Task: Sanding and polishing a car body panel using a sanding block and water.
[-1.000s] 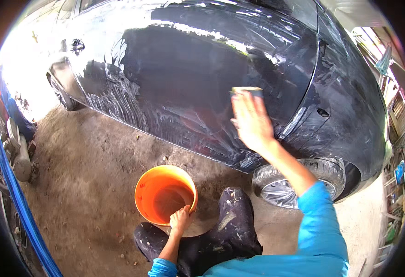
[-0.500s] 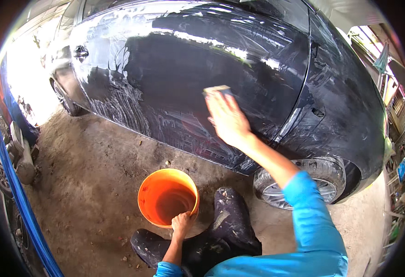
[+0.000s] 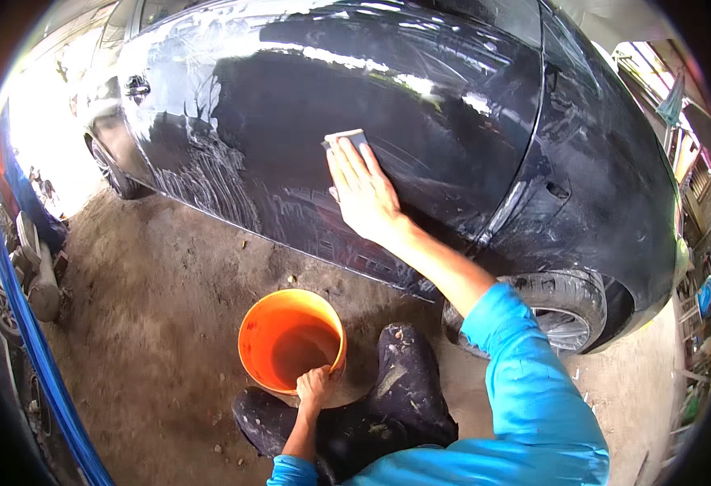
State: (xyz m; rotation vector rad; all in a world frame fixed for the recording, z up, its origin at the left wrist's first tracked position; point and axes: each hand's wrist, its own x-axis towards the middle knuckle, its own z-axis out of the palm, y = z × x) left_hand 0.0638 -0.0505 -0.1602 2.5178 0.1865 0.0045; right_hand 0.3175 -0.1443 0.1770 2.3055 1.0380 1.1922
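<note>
From here I have the left hand (image 3: 315, 383) with its fingers curled over the near rim of one orange bucket (image 3: 260, 340). Farther out, my right hand (image 3: 365, 194), the nearer one, holds a single sanding block (image 3: 347, 136) under flat, outstretched fingers; it lies against one dark car door (image 3: 282, 109), peeking past the fingertips, its long axis mostly covered.

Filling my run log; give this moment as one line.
left hand: gripping orange bucket at rim | right hand: flat over block against dark car door
</note>
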